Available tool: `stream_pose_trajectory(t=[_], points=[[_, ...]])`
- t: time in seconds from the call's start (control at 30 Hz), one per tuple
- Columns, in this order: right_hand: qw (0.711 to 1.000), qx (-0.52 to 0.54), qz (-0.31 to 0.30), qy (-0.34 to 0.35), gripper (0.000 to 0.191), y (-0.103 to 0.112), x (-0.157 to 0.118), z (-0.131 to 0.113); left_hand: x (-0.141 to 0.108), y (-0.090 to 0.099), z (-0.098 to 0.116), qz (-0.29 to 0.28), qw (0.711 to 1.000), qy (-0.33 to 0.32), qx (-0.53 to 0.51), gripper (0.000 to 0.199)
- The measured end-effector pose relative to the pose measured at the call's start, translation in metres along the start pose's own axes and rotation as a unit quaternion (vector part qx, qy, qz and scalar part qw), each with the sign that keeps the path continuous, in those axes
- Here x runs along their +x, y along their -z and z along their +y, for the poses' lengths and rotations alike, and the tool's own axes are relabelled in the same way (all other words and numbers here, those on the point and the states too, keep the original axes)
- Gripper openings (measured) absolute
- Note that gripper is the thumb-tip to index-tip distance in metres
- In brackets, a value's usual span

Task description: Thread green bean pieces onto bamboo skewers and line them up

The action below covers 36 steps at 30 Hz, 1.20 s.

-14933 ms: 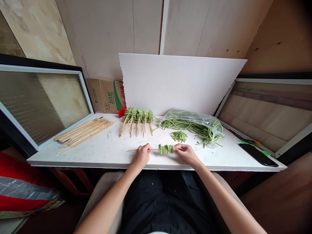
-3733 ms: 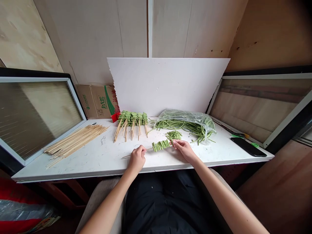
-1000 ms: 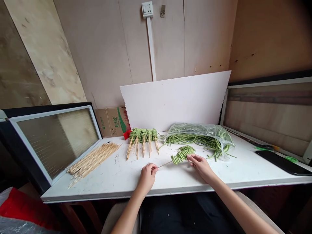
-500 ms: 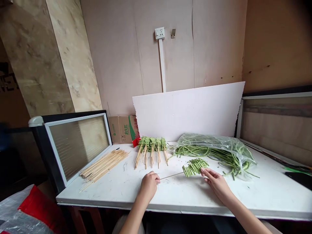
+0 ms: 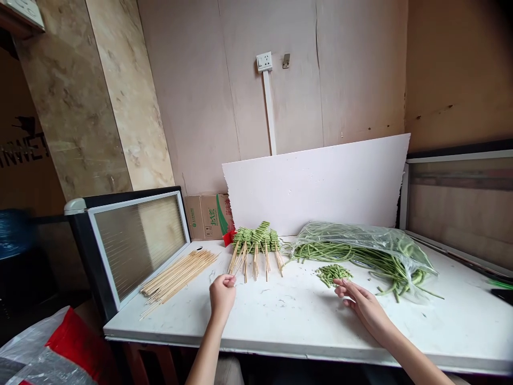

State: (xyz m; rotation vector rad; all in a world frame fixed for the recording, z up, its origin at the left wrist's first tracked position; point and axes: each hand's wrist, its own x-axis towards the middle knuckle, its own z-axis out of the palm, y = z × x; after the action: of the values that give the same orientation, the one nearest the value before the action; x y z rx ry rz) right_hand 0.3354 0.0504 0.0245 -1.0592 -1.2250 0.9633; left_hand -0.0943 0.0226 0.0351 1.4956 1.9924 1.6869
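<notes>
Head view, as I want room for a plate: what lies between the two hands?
Between the left hand and the right hand lies only bare white tabletop with faint marks, as the head view shows.

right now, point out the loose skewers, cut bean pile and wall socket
Loose skewers [image 5: 182, 274], head view, middle of the spread
Cut bean pile [image 5: 329, 272], head view, middle of the heap
Wall socket [image 5: 264, 62], head view, its front plate
</notes>
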Motion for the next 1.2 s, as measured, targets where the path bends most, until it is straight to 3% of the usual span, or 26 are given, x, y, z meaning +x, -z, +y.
stream_pose_trajectory(t=[0.17,0.37,0.7,0.93,1.2], points=[[0.998,0.03,-0.056,-0.013,0.063,0.002,0.001,0.003,0.023,0.025,-0.031,0.049,0.995,0.077,-0.049,0.025],[0.998,0.022,-0.056,-0.012,0.064,0.001,-0.001,0.0,0.028,0.03,-0.05,0.064,0.958,0.187,-0.208,0.046],[0.997,0.012,-0.068,-0.016,0.061,0.001,0.0,0.003,0.025,0.034,-0.058,0.094,0.917,0.267,-0.28,0.042],[0.997,0.008,-0.072,-0.02,0.061,0.0,-0.002,-0.001,0.029,0.034,-0.061,0.103,0.878,0.322,-0.339,0.026],[0.997,0.008,-0.069,-0.023,0.065,-0.002,-0.003,-0.003,0.042,0.041,-0.048,0.042,0.814,0.376,-0.441,0.005]])
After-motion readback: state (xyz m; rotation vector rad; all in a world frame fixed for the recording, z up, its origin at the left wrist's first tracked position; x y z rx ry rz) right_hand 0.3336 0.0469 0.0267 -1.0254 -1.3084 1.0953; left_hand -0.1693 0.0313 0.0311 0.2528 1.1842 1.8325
